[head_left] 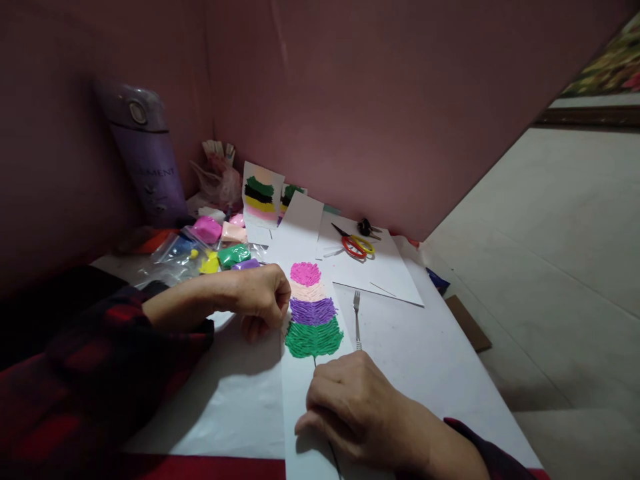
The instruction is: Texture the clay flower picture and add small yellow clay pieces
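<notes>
A white paper strip (300, 393) lies on the table, bearing a clay picture (313, 310) in bands of pink, peach, purple and green. My left hand (260, 297) is curled closed at the picture's left edge, fingertips touching the paper beside the purple band; what it pinches, if anything, is hidden. My right hand (350, 403) rests knuckles-up on the strip just below the green band, fingers folded under, pressing the paper down. A thin dark line (315, 361) runs from the green band toward it. A metal fork (357, 319) lies just right of the picture.
Bags of coloured clay (215, 243) sit at the back left by a purple bottle (150, 160). Red-and-yellow scissors (356, 244) and keys (367, 229) lie on a white sheet (380, 270). Another clay picture (260, 195) leans on the pink wall. Table edge runs along the right.
</notes>
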`<state>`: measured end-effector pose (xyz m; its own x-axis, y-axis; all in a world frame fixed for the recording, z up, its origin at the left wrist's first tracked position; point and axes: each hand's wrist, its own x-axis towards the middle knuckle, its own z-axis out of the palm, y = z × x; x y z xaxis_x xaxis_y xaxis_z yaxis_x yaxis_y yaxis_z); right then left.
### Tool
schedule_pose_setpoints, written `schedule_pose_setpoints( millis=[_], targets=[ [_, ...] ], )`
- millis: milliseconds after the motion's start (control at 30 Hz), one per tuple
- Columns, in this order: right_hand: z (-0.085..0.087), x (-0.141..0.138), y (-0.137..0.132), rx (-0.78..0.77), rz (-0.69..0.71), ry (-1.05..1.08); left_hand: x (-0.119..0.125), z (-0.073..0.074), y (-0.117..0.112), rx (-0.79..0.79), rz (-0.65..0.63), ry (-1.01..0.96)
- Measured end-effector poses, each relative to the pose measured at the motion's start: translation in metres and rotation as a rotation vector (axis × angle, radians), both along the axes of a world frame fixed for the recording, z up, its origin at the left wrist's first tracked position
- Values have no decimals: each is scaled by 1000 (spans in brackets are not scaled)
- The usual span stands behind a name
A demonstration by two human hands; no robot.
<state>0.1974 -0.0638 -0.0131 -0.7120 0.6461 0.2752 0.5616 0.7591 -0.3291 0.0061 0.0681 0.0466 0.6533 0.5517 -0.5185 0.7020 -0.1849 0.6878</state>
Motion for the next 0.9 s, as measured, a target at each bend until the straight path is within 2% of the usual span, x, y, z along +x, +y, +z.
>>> schedule_pose_setpoints(
  millis=[200,400,667,900],
  targets=[
    [-1,0,0,-6,2,28,-1,-5,3,-58,62,-32],
    [0,0,1,6,-4,30,-3,-14,7,-106,64,-108],
    [-1,0,0,18,-1,30,-2,-6,2,-105,58,-109],
    [0,-1,0,-4,-6,1,-2,-6,1,-120,42,-90]
  ],
)
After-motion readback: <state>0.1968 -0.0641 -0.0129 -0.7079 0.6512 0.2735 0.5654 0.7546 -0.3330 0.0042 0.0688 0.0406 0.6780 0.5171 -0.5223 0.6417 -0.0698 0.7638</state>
